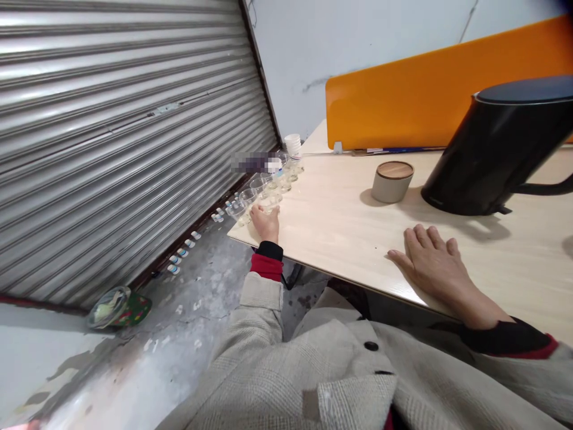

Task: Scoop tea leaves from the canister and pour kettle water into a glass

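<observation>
Reaching far out to the near left corner of the pale wooden table (340, 227), the left hand (265, 223) closes its fingers around a small clear glass cup (267, 207); the knuckles face the camera, so how tightly the fingers wrap the cup cannot be told, but the hand is curled on it and the cup stands upright on the tabletop. That cup is the nearest of a row of clear glass cups (259, 188) that runs away from the left hand along the table's left edge, each just beside the next, toward a stack of white paper cups (293, 145) at the far end. The right hand (432, 260) lies flat and open on the table, palm down, fingers spread a little and pointing away from the body, holding nothing and touching only the wood. Beyond the right hand, a short way further onto the table, stands a small grey jar with a wooden lid (393, 181), and to the right of that a black electric kettle (496, 149) with its lid shut, well apart from both hands. Behind the kettle rises an orange divider panel (430, 83). Left of the left hand, past the table edge, a metal roller shutter (125, 131) comes down to the concrete floor (197, 298).
</observation>
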The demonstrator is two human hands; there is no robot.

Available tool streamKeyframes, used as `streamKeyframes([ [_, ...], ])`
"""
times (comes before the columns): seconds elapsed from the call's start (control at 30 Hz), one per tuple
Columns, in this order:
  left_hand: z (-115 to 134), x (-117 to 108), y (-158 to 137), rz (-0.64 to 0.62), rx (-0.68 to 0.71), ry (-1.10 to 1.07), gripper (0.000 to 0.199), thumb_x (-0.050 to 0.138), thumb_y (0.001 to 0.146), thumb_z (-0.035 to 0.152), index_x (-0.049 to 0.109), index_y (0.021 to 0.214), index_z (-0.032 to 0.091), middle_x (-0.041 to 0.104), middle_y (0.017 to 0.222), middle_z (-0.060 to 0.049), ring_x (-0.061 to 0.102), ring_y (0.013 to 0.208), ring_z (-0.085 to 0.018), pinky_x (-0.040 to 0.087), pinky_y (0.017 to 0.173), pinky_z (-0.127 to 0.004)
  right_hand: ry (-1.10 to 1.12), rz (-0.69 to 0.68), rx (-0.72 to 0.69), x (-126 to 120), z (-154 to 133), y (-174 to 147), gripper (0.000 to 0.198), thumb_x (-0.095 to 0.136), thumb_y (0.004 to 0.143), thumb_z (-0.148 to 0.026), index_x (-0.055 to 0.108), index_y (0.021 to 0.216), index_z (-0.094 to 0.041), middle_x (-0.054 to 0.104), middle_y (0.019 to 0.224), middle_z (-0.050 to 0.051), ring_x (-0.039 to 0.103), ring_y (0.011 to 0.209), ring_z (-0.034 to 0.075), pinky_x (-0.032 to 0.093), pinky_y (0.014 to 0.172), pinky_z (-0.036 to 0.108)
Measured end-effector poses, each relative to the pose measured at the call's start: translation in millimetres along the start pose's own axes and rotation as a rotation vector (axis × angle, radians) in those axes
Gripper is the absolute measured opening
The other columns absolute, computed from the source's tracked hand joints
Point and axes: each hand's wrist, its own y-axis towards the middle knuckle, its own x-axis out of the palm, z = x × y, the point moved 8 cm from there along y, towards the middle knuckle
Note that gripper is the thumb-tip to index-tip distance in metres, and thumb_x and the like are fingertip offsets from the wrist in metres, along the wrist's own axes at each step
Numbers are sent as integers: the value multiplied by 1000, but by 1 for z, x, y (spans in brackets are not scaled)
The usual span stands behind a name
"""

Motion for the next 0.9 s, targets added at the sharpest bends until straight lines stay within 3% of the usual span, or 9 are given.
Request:
streamKeyframes([
  [0.2,0,-7,-3,18,-29,16,46,85,78,29,57,114,23,64,120,-8,60,126,-29,45,116,-45,22,3,-16,0,0,1,81,14,104,-70,55,144,-13,49,160,29,34,155,50,33,116,74],
  [0.43,2,-11,-4,33,-46,53,44,87,80,27,56,111,22,62,120,-10,60,127,-30,45,116,-44,-33,-70,27,-4,-4,-1,72,21,104,-61,53,145,-10,44,165,27,28,159,49,30,120,69],
  [0.7,3,-10,1,36,-18,61,42,85,82,26,55,111,22,63,124,-12,57,132,-32,43,120,-47,-69,-92,38,-4,-5,-1,75,19,104,-60,49,150,-8,40,169,25,26,161,46,29,121,66],
  [0.9,1,-7,4,35,-14,50,42,83,82,26,55,113,25,65,126,-12,56,135,-33,42,121,-52,-55,-68,24,-5,-4,0,70,21,102,-61,55,140,-13,50,158,26,34,156,45,33,117,65],
])
